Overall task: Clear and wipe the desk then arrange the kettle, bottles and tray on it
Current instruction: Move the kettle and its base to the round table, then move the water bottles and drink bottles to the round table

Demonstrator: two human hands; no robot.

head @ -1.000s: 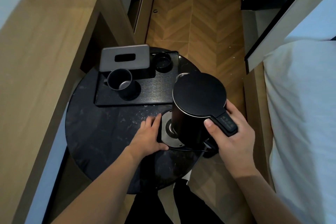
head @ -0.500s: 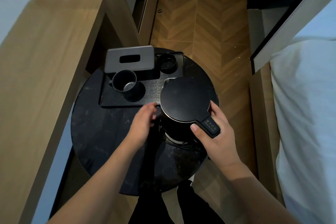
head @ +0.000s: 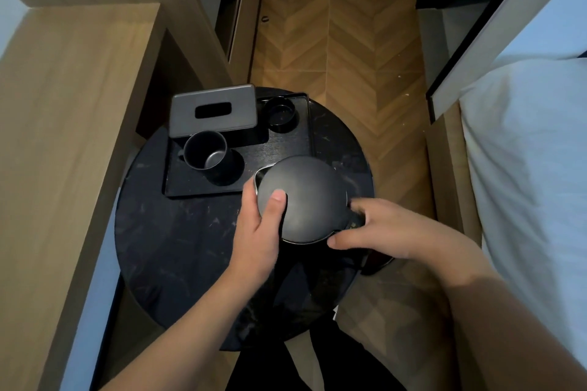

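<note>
A black electric kettle stands on the right half of a round black marble table. My left hand grips the kettle's left side, with the thumb lying on the lid. On the other side my right hand is curled round the handle, fingers above it and thumb below. The kettle hides its base. Behind it a black tray carries a dark mug, a grey tissue box and a small round black dish. No bottle is in view.
A long wooden desk runs along the left, higher than the round table. A bed with white linen fills the right side. Herringbone wooden floor stretches ahead between them.
The kettle has come down from above its base and now stands on the table. My left hand left the base and took the kettle's side. My right hand stayed at the handle.
</note>
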